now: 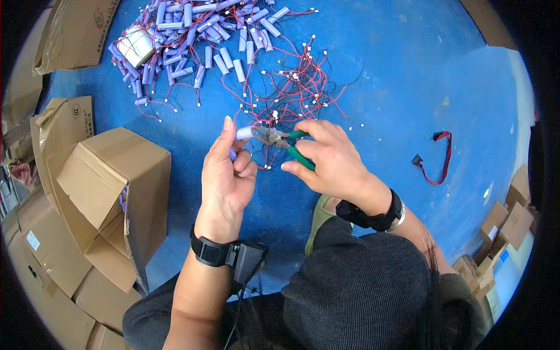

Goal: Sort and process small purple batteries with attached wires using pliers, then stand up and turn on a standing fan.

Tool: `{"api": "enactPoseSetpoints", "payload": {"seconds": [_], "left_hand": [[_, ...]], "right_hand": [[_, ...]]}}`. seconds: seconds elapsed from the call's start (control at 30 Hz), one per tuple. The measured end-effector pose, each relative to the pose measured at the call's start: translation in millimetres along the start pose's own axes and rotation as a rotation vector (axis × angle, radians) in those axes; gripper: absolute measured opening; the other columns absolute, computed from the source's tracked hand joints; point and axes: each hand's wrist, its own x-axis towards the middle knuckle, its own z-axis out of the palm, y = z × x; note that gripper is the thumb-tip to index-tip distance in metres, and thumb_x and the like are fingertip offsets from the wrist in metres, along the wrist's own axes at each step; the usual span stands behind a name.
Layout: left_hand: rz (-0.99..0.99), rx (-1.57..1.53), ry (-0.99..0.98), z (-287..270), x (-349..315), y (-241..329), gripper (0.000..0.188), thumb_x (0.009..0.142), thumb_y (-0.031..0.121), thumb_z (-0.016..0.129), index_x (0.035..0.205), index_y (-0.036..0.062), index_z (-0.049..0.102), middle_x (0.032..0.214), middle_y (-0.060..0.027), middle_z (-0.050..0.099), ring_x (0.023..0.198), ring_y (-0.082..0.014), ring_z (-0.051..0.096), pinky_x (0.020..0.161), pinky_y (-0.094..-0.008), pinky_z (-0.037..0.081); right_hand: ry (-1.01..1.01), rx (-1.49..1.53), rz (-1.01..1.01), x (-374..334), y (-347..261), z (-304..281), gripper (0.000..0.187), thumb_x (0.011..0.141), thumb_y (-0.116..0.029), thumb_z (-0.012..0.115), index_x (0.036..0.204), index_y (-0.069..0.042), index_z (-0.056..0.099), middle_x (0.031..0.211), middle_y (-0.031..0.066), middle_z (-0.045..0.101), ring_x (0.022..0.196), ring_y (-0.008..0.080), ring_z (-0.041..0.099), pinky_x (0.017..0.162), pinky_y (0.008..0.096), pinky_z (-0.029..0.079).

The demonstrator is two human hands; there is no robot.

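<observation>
My left hand pinches a purple cylindrical battery cell between thumb and fingers. A second bit of purple shows among its curled fingers, mostly hidden. My right hand is wrapped round the green handles of a pair of pliers. Their metal jaws point left and meet the right end of the cell; whether they bite on a wire there is too small to tell. Just beyond both hands lies a tangle of red and black wires with small white connectors.
At the far left is a heap of purple battery cells with wires, and a white block on it. An open cardboard box stands left of my arm. A red and black cable lies on the blue floor. More cartons line the right.
</observation>
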Motion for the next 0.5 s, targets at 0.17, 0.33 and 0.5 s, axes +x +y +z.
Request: {"api": "enactPoseSetpoints", "payload": {"seconds": [0.17, 0.33, 0.5], "left_hand": [[-0.056, 0.066, -0.036, 1, -2, 3, 0.028, 0.085, 0.036, 0.060, 0.077, 0.0092, 0.055, 0.062, 0.0000, 0.053, 0.039, -0.0036, 0.033, 0.035, -0.0177, 0.024], [-0.050, 0.224, -0.127, -12, 0, 11, 0.027, 0.086, 0.037, 0.058, 0.080, 0.0108, 0.052, 0.060, -0.0017, 0.052, 0.039, -0.0054, 0.035, 0.036, -0.0193, 0.024], [0.000, 0.453, -0.211, 1, -5, 4, 0.031, 0.090, 0.038, 0.050, 0.081, 0.0086, 0.051, 0.060, -0.0001, 0.049, 0.039, -0.0052, 0.034, 0.036, -0.0183, 0.025]], "right_hand": [[0.050, -0.042, 0.052, 2, -2, 4, 0.029, 0.073, -0.033, 0.068, 0.073, -0.004, 0.061, 0.091, 0.0084, 0.054, 0.085, 0.0272, 0.054, 0.073, 0.0376, 0.043], [-0.090, 0.172, 0.096, 11, -1, 0, 0.030, 0.074, -0.028, 0.068, 0.072, -0.001, 0.057, 0.087, 0.0120, 0.054, 0.076, 0.0303, 0.056, 0.065, 0.0379, 0.045], [-0.126, 0.045, 0.073, 7, 4, -17, 0.029, 0.079, -0.034, 0.061, 0.074, -0.005, 0.059, 0.080, 0.0103, 0.056, 0.072, 0.0293, 0.058, 0.060, 0.0401, 0.048]]}}
